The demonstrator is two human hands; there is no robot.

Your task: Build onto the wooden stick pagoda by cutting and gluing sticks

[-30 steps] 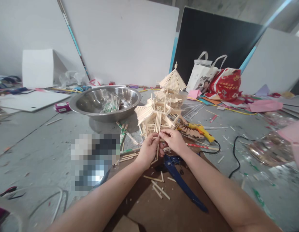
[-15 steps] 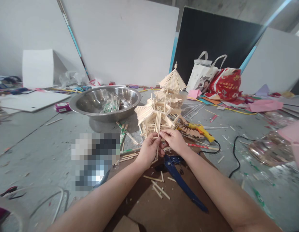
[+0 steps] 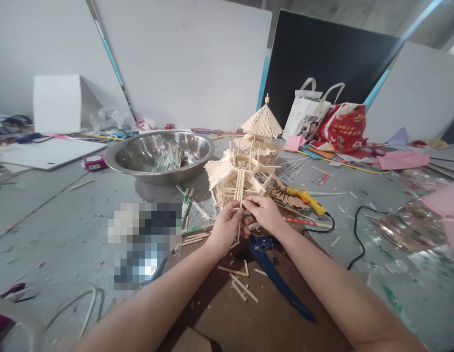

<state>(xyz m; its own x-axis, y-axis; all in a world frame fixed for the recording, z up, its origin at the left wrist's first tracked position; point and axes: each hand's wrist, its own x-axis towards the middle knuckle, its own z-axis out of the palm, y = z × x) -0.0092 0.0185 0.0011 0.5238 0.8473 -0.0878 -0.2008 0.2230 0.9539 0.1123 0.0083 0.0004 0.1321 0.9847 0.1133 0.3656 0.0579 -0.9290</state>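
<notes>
A pagoda-like model point(image 3: 219, 176) made of pale wooden sticks stands in front of me, its lower roof partly covered with sticks laid side by side. At the near edge of that roof, my left hand point(image 3: 226, 229) and my right hand point(image 3: 265, 214) are closed, fingertips almost touching. Both pinch the lower ends of a narrow row of wooden sticks point(image 3: 240, 183) that slopes down the roof. The fingers hide the exact ends. Just below my hands, a blue-handled cutter point(image 3: 281, 281) lies on the brown board point(image 3: 219, 318), with several cut sticks point(image 3: 243, 286) beside it.
To the left is a steel basin point(image 3: 124, 164) with wrapped sticks inside. A yellow glue gun point(image 3: 309, 200) with a black cord lies right of the model. Further right stands a clear container point(image 3: 410, 225). Bags point(image 3: 342, 127) and coloured paper sit at the back.
</notes>
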